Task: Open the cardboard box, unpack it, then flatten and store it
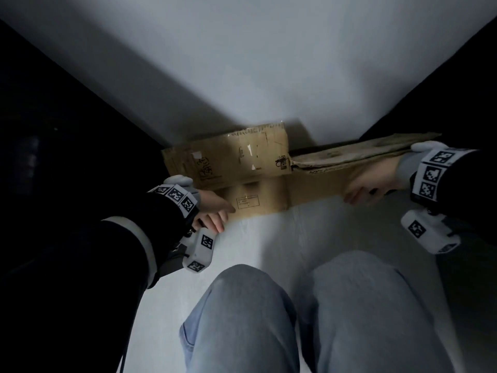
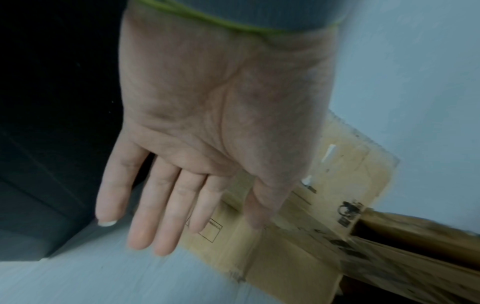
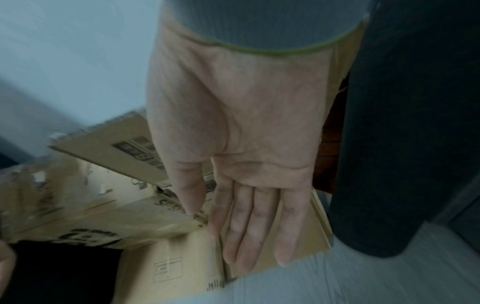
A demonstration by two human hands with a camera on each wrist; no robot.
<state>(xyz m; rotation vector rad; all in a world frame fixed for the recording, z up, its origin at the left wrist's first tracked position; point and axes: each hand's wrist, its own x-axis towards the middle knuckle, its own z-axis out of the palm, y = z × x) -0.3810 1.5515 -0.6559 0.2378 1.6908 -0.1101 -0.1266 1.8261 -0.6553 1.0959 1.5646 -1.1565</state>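
The flattened brown cardboard box (image 1: 242,168) stands on edge on the pale floor and leans against the white wall; it also shows in the wrist views (image 2: 285,257) (image 3: 103,195). My left hand (image 1: 215,214) (image 2: 166,216) is at its lower left corner with straight fingers and the thumb over the cardboard; whether it touches is unclear. At the lower right part of the box, my right hand (image 1: 368,184) (image 3: 246,216) lies flat against the cardboard, fingers straight. Neither hand grips anything.
More flattened cardboard sheets (image 1: 363,152) lean at the right, running behind dark furniture (image 1: 443,103). Another dark unit (image 1: 53,130) stands to the left. My knees in blue-grey jeans (image 1: 295,319) are above the floor (image 1: 269,238) in front of the box.
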